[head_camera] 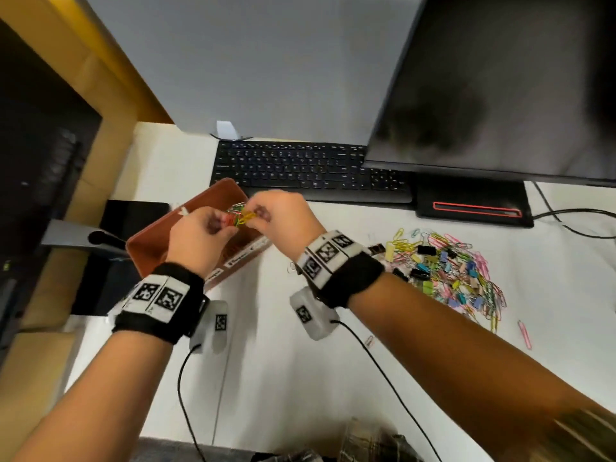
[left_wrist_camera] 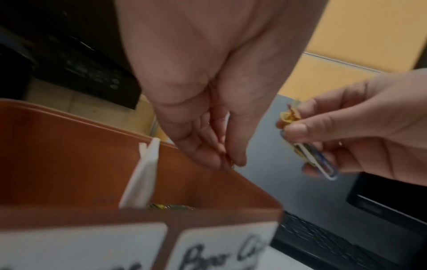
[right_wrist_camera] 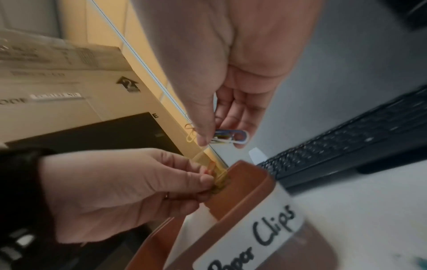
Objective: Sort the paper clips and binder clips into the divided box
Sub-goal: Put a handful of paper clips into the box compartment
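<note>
Both hands hover over the brown divided box (head_camera: 150,248). Between them hangs a tangle of coloured paper clips (head_camera: 241,217). My left hand (head_camera: 226,228) pinches yellow clips (right_wrist_camera: 219,180) at one end of the tangle, just above the box's rim (right_wrist_camera: 245,182). My right hand (head_camera: 256,213) pinches the other end, with blue and white clips (left_wrist_camera: 318,164) and a yellow one (right_wrist_camera: 190,135) in its fingers. A white divider (left_wrist_camera: 143,173) splits the box, and the near compartment carries a label reading "Paper Clips" (right_wrist_camera: 265,233). A few clips lie at that compartment's bottom (left_wrist_camera: 171,206).
A large pile of mixed paper clips and binder clips (head_camera: 460,278) lies on the white desk to the right. A black keyboard (head_camera: 310,171) and a monitor (head_camera: 500,88) stand behind the box. Stray clips (head_camera: 525,333) lie near the pile. Wrist cables (head_camera: 383,368) trail toward me.
</note>
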The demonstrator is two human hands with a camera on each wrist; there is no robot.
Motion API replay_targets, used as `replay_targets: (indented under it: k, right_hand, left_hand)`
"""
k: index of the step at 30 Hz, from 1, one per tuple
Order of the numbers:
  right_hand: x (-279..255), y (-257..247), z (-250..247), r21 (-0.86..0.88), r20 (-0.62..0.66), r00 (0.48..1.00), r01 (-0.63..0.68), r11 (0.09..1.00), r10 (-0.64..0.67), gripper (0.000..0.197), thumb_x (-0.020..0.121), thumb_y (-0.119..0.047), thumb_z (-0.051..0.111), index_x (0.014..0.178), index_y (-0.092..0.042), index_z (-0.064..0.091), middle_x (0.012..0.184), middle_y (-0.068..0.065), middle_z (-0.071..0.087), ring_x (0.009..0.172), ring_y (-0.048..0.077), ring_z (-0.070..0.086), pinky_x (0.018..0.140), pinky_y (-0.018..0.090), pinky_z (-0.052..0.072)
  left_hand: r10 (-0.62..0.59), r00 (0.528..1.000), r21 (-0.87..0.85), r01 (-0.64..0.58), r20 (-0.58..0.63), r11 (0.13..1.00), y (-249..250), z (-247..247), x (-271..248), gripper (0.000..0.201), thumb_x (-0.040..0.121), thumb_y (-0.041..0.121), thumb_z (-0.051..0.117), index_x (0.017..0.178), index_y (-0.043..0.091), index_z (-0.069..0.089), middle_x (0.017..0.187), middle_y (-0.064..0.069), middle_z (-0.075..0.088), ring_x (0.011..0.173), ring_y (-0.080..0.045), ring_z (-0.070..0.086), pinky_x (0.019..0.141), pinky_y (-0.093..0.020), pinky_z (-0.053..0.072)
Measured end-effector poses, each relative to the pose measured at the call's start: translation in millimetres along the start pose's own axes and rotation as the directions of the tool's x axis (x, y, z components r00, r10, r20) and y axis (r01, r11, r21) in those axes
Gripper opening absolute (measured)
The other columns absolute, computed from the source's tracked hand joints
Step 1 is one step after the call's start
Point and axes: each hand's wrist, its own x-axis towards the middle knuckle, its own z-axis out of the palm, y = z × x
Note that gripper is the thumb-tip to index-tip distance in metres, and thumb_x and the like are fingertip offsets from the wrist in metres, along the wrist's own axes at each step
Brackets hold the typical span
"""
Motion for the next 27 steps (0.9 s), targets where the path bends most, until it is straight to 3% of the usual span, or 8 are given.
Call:
replay_targets:
  k: [5, 8, 11, 15, 17, 19, 22, 27]
  right_hand:
    - [29.1, -11.5, 23.7, 0.029, 0.034, 0.999, -0.011, 1.000, 0.010, 0.047, 0.086, -0.027, 0.063, 0.129, -0.019, 0.048, 0.117, 0.007, 0.055, 0.104, 0.022, 0.057, 0.094, 0.040, 0.050]
    - [4.5, 21.4, 8.1, -0.042, -0.075, 0.997, -0.013, 0.999, 0.010, 0.035, 0.087, -0.032, 0.059, 0.121, -0.023, 0.055, 0.113, 0.001, 0.057, 0.106, 0.019, 0.055, 0.092, 0.040, 0.049]
    - [-36.8, 76.3, -23.9, -0.138, -0.209, 0.968, -0.168, 0.976, 0.137, 0.025, 0.089, -0.030, 0.056, 0.113, -0.022, 0.060, 0.107, -0.002, 0.060, 0.103, 0.015, 0.052, 0.095, 0.037, 0.043]
    - [-85.2, 146.2, -63.3, -0.245, -0.294, 0.882, -0.443, 0.862, 0.369, 0.022, 0.089, -0.030, 0.056, 0.110, -0.025, 0.061, 0.107, -0.002, 0.063, 0.100, 0.017, 0.053, 0.091, 0.035, 0.044]
    - [-102.7, 169.7, -72.9, -0.268, -0.234, 0.872, -0.483, 0.834, 0.430, 0.019, 0.087, -0.030, 0.057, 0.105, -0.024, 0.062, 0.107, 0.000, 0.063, 0.099, 0.019, 0.056, 0.089, 0.037, 0.047]
    - [-118.5, 180.5, -74.6, -0.318, -0.147, 0.891, -0.454, 0.832, 0.429, 0.019, 0.085, -0.031, 0.059, 0.102, -0.025, 0.063, 0.111, 0.001, 0.061, 0.100, 0.021, 0.057, 0.092, 0.042, 0.047]
    - [-137.8, 184.9, -69.5, -0.362, -0.064, 0.907, -0.410, 0.837, 0.417, 0.030, 0.082, -0.036, 0.062, 0.112, -0.029, 0.061, 0.134, 0.003, 0.049, 0.121, 0.026, 0.047, 0.102, 0.049, 0.040]
    - [-172.1, 190.8, -74.6, -0.402, 0.047, 0.902, -0.377, 0.834, 0.430, 0.045, 0.081, -0.044, 0.062, 0.124, -0.039, 0.051, 0.152, -0.003, 0.027, 0.143, 0.026, 0.016, 0.113, 0.059, 0.021]
  left_hand:
    - [0.055, 0.980, 0.232, -0.100, 0.193, 0.968, -5.1, -10.9, 8.9, 0.017, 0.084, 0.012, 0.055, 0.099, 0.009, 0.063, 0.096, -0.012, 0.068, 0.087, -0.029, 0.060, 0.080, -0.033, 0.045]
    - [0.231, 0.958, 0.073, -0.246, 0.173, 0.967, 7.0, -0.7, -10.2, 0.031, 0.084, 0.007, 0.057, 0.115, 0.012, 0.060, 0.111, -0.009, 0.064, 0.100, -0.026, 0.060, 0.088, -0.028, 0.042]
    - [0.350, 0.908, -0.150, -0.322, 0.231, 0.935, 21.3, 29.7, -29.0, 0.033, 0.084, 0.008, 0.060, 0.117, 0.015, 0.058, 0.116, -0.006, 0.058, 0.102, -0.017, 0.060, 0.092, -0.032, 0.049]
    - [0.451, 0.835, -0.205, -0.404, 0.317, 0.892, 46.6, 82.5, -46.2, 0.033, 0.085, 0.014, 0.060, 0.118, 0.018, 0.056, 0.113, 0.001, 0.057, 0.094, -0.007, 0.053, 0.081, -0.010, 0.040]
    - [0.482, 0.799, -0.225, -0.427, 0.360, 0.876, 62.6, 111.9, -49.0, 0.032, 0.087, 0.017, 0.057, 0.119, 0.021, 0.055, 0.114, 0.005, 0.058, 0.098, -0.005, 0.051, 0.083, -0.011, 0.039]
    - [0.488, 0.751, -0.201, -0.448, 0.444, 0.871, 74.9, 144.6, -47.8, 0.034, 0.088, 0.018, 0.055, 0.122, 0.020, 0.054, 0.119, 0.002, 0.060, 0.107, -0.013, 0.053, 0.094, -0.026, 0.042]
    - [0.461, 0.648, -0.050, -0.547, 0.606, 0.835, 78.5, 181.2, -45.2, 0.040, 0.085, 0.030, 0.056, 0.124, 0.024, 0.053, 0.129, 0.000, 0.054, 0.119, -0.024, 0.047, 0.099, -0.042, 0.042]
    - [0.441, 0.687, 0.101, -0.596, 0.578, 0.796, 60.5, 189.9, -51.3, 0.042, 0.082, 0.018, 0.061, 0.122, 0.028, 0.053, 0.144, 0.002, 0.039, 0.131, -0.022, 0.034, 0.108, -0.036, 0.030]
